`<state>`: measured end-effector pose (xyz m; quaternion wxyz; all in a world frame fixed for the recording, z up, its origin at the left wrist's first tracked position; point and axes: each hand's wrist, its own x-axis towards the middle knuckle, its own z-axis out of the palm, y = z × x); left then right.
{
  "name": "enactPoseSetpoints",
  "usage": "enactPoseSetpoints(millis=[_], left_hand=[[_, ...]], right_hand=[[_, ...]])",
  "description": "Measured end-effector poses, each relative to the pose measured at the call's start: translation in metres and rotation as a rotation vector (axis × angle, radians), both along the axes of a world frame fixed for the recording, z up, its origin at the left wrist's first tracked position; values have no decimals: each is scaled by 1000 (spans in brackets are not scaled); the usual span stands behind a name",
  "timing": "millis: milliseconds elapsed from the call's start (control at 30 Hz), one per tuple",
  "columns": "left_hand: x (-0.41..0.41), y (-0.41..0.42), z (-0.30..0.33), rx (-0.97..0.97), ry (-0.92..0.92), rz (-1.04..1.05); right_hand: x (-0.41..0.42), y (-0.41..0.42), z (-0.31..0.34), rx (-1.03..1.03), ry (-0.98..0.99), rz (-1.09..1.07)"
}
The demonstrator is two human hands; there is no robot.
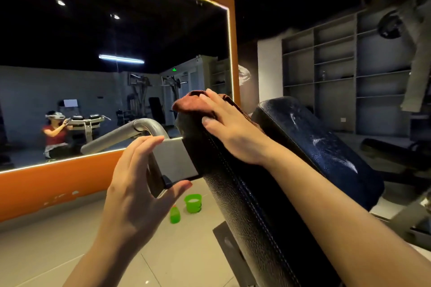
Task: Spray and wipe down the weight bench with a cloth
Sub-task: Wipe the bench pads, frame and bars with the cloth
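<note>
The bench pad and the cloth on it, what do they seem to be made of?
Bench pad: apparently black leather or vinyl; pebbled grain, slight sheen, pale stitched seam. Cloth: reddish-brown, probably terry or microfibre; its surface looks soft, matte and fuzzy.

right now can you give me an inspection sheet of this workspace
surface: black bench pad tilted up; second pad beside it shows pale wet streaks
job's things: brown cloth on the top end of the pad; green spray bottle on the floor
clutter: green bucket beside the bottle
hands: right hand presses flat on the cloth; left hand grips the grey metal bracket at the pad's side
cables: nothing seen
surroundings: orange-framed mirror ahead, grey shelves to the right, tiled floor
</note>
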<state>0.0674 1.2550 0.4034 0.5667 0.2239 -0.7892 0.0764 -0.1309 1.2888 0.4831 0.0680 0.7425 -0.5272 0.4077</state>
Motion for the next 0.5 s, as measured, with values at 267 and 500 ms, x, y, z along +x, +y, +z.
enactPoseSetpoints(millis=[267, 500], left_hand=[[5, 6, 4, 77, -19, -1], [11, 8, 7, 130, -21, -9]], right_hand=[[20, 83, -74, -39, 273, -66], [0, 136, -156, -157, 535, -216]])
